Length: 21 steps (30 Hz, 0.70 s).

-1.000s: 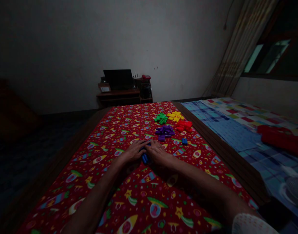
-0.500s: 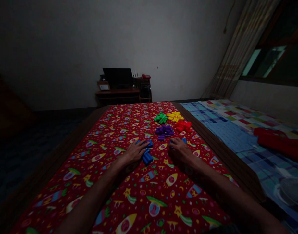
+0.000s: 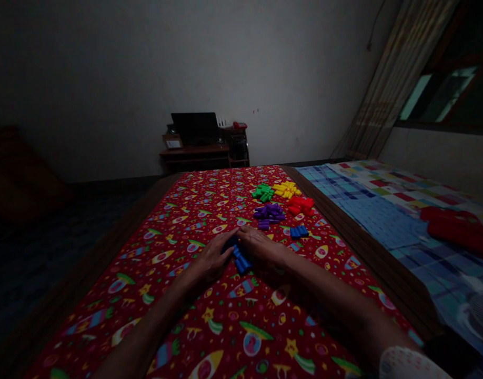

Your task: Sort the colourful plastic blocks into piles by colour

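Note:
My left hand (image 3: 212,257) and my right hand (image 3: 262,246) lie close together on the red rocket-print sheet (image 3: 210,316), fingertips meeting over a small pile of blue plastic pieces (image 3: 240,261). Both hands cup the pile from either side, fingers partly curled around it. A second little group of blue pieces (image 3: 299,231) lies to the right of my right hand. Further away sit sorted heaps: purple (image 3: 269,213), red (image 3: 300,204), green (image 3: 262,192) and yellow (image 3: 287,188).
A wooden ridge (image 3: 355,237) runs along the sheet's right side, with a blue checked bedspread (image 3: 383,210) and a red roll (image 3: 458,231) beyond it. A low desk with a dark laptop (image 3: 196,129) stands at the far wall. The room is dim.
My right hand went out to the right, left some blue pieces beside the purple heap, and has come back to meet my left hand over the blue pile.

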Each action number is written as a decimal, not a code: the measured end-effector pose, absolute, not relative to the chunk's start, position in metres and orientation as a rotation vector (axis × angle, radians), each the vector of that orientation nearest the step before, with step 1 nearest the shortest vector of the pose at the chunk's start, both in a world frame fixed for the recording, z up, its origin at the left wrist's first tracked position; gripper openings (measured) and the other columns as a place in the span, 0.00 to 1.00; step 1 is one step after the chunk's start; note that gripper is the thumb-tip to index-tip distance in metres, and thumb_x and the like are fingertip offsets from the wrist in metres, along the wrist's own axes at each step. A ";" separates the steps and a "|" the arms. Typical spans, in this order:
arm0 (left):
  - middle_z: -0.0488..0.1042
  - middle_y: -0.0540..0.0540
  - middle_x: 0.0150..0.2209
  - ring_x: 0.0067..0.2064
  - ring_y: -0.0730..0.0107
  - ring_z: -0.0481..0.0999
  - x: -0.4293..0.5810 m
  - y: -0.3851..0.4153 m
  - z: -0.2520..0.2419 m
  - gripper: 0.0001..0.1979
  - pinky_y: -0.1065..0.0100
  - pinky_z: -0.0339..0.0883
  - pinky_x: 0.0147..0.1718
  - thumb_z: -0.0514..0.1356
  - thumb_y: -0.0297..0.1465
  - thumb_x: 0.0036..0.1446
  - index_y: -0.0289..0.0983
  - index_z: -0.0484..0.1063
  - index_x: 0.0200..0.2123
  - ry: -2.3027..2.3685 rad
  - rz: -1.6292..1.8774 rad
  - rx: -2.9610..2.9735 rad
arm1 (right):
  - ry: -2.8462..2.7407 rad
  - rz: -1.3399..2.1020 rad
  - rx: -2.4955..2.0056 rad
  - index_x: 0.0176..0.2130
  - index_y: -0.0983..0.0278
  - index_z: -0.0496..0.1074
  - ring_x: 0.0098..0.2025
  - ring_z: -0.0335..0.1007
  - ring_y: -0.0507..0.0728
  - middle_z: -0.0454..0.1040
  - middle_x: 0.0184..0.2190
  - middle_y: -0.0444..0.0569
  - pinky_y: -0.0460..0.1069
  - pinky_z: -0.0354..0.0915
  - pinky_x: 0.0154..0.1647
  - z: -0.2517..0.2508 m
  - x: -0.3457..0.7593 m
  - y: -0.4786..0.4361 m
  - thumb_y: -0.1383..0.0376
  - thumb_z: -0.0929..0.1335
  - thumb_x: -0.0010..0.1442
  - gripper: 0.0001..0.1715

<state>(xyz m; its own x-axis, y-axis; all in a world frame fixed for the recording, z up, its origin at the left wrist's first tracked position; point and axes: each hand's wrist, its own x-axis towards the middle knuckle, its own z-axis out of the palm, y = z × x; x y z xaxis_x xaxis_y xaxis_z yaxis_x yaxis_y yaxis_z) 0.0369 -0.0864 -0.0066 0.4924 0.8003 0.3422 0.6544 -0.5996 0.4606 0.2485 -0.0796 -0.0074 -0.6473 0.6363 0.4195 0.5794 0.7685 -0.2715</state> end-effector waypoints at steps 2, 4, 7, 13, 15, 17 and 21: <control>0.70 0.42 0.58 0.58 0.55 0.69 0.035 -0.089 -0.007 0.26 0.52 0.63 0.57 0.53 0.37 0.59 0.40 0.63 0.60 1.273 0.770 2.462 | -2.488 0.162 -0.929 0.55 0.65 0.65 0.54 0.63 0.58 0.69 0.51 0.55 0.54 0.62 0.54 -0.013 0.246 -0.073 0.73 0.62 0.61 0.22; 0.70 0.42 0.58 0.58 0.55 0.68 0.035 -0.092 -0.005 0.25 0.52 0.62 0.58 0.53 0.38 0.60 0.41 0.63 0.60 1.295 0.763 2.456 | -2.472 0.160 -0.917 0.53 0.65 0.67 0.53 0.63 0.59 0.70 0.49 0.56 0.55 0.62 0.54 -0.015 0.257 -0.074 0.71 0.63 0.62 0.19; 0.70 0.43 0.58 0.58 0.57 0.69 0.038 -0.094 0.000 0.25 0.53 0.62 0.58 0.52 0.38 0.61 0.40 0.63 0.60 1.289 0.758 2.448 | -2.427 0.122 -0.923 0.54 0.64 0.67 0.53 0.62 0.60 0.69 0.50 0.57 0.56 0.62 0.53 -0.009 0.290 -0.087 0.69 0.63 0.63 0.19; 0.74 0.44 0.53 0.57 0.57 0.69 0.043 -0.096 0.021 0.19 0.53 0.57 0.60 0.53 0.38 0.61 0.42 0.72 0.53 1.138 0.653 2.586 | -2.345 -0.069 -1.288 0.48 0.64 0.73 0.46 0.66 0.61 0.72 0.46 0.56 0.54 0.63 0.47 0.012 0.360 -0.101 0.67 0.65 0.62 0.14; 0.74 0.46 0.54 0.58 0.58 0.68 0.042 -0.101 0.027 0.18 0.53 0.54 0.61 0.54 0.36 0.60 0.45 0.71 0.53 1.043 0.510 2.643 | -2.321 -0.078 -1.359 0.44 0.65 0.75 0.44 0.67 0.60 0.74 0.43 0.56 0.53 0.63 0.46 0.013 0.377 -0.100 0.67 0.64 0.62 0.12; 0.73 0.49 0.55 0.58 0.60 0.68 0.042 -0.106 0.031 0.19 0.53 0.52 0.62 0.54 0.33 0.60 0.48 0.71 0.53 0.992 0.407 2.686 | -2.294 -0.083 -1.397 0.42 0.66 0.75 0.43 0.68 0.60 0.74 0.41 0.56 0.53 0.63 0.45 0.013 0.388 -0.099 0.68 0.64 0.62 0.12; 0.74 0.46 0.52 0.54 0.60 0.71 0.049 -0.110 0.029 0.18 0.55 0.56 0.60 0.53 0.30 0.61 0.46 0.71 0.52 1.019 0.423 2.763 | -2.224 -0.079 -1.352 0.39 0.67 0.76 0.41 0.68 0.60 0.75 0.40 0.58 0.54 0.65 0.44 0.019 0.386 -0.103 0.67 0.62 0.64 0.14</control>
